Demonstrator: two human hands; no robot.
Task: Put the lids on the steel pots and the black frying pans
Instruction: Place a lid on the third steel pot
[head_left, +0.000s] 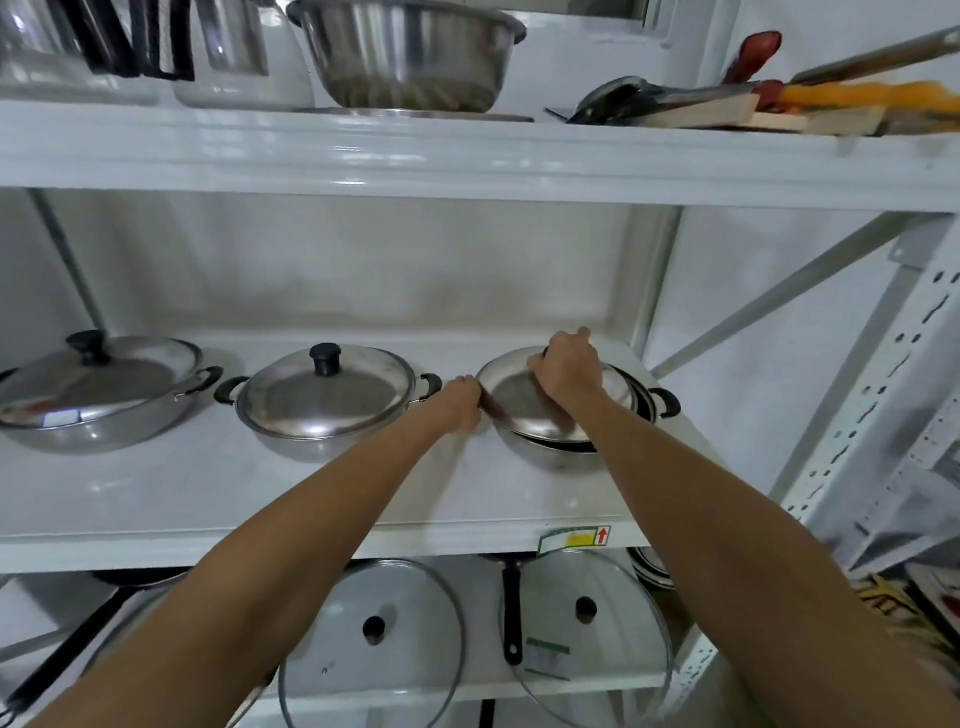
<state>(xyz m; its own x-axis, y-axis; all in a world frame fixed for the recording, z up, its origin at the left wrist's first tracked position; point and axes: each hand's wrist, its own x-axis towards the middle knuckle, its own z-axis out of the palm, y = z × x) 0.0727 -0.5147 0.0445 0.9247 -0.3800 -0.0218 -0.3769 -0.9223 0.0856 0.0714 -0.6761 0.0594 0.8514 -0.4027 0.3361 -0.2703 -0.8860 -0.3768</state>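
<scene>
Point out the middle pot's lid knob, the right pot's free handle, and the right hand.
lid knob (325, 358), head view, its black top.
right pot's handle (667, 401), head view, black loop.
right hand (563, 369), head view, its back.

A white metal shelving unit (467, 161) fills the view. On its top shelf a steel mixing bowl (410, 54) sits centre, a white kettle-like vessel (244, 62) to its left, and far right lie utensils (one red-handled) (753, 57) on wooden boards (727, 111). A yellow-and-green sticker (574, 539) marks the middle shelf's near edge.
</scene>
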